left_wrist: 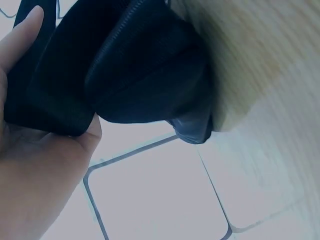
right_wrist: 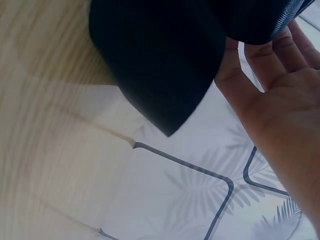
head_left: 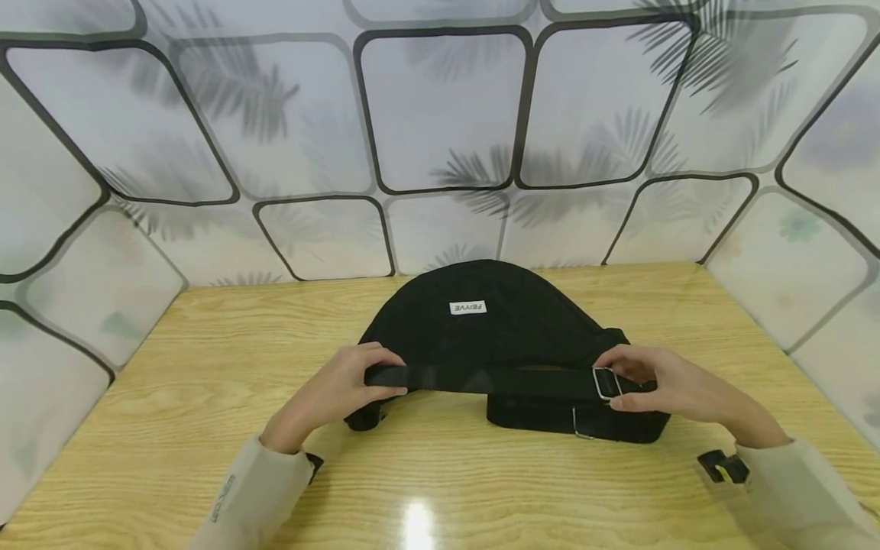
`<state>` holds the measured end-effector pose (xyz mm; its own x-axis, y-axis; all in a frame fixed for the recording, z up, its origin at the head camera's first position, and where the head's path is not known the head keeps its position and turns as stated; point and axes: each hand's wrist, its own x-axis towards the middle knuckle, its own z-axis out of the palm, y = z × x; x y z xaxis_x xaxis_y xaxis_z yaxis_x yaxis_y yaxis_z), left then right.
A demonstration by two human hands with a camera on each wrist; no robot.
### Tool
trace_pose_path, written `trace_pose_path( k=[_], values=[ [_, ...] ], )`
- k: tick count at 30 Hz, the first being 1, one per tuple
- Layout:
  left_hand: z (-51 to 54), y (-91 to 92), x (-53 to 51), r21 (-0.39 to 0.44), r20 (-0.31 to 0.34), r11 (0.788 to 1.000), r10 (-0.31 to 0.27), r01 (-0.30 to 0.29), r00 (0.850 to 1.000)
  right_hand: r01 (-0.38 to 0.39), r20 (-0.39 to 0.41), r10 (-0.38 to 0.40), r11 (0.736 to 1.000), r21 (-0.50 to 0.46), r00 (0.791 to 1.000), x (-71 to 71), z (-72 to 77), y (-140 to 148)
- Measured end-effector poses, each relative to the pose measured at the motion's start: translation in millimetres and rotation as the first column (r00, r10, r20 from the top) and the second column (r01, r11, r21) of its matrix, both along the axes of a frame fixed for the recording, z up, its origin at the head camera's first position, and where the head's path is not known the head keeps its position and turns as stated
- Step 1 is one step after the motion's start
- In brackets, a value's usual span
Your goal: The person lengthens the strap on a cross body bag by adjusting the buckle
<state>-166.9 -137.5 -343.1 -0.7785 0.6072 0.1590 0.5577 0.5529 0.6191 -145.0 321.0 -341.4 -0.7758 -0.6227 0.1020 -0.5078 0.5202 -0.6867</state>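
A black fabric bag (head_left: 505,332) with a rounded outline and a small white label (head_left: 468,307) lies on the table, the label's lettering upside down. Along its near side runs a black strap (head_left: 474,380), stretched between the two hands. My left hand (head_left: 347,386) pinches the strap's left end between thumb and fingers; in the left wrist view the strap (left_wrist: 55,107) loops over the palm. At the other end my right hand (head_left: 663,386) grips the strap beside a metal slide buckle (head_left: 607,383). Below hangs another strap fold (head_left: 577,420) with a second metal ring (head_left: 581,425).
The wooden table (head_left: 206,382) extends around the bag on every side. A patterned white backdrop (head_left: 440,114) with dark outlines and leaf prints stands behind it and along both sides. Light glares off the tabletop near the front edge.
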Motion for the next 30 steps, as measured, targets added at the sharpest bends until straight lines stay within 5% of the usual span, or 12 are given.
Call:
trace_pose_path(
  k=[12,18,23,26,30],
  values=[
    [-0.6,-0.6,5.2,-0.055,0.047,0.995,-0.077,0.079,0.996,-0.011,0.081,0.002,0.994,0.107,0.997,-0.4,-6.1,0],
    [14.4,14.9,10.9,-0.193,0.032,0.976,-0.095,0.099,0.995,-0.037,-0.030,0.039,0.998,0.049,0.999,-0.9,-3.3,6],
    [28.9,33.9,17.9,-0.229,-0.061,0.968,-0.121,0.104,0.991,-0.022,-0.128,0.032,0.996,0.081,0.991,-1.0,3.8,18],
    [36.7,45.4,20.4,-0.221,-0.105,0.969,-0.140,0.114,0.985,-0.035,-0.139,0.049,0.994,0.099,0.989,0.7,8.9,26],
    [44.2,62.2,21.2,-0.202,-0.087,0.973,-0.134,0.114,0.987,-0.079,-0.103,0.087,0.994,0.075,0.991,3.0,14.1,34]
  ],
)
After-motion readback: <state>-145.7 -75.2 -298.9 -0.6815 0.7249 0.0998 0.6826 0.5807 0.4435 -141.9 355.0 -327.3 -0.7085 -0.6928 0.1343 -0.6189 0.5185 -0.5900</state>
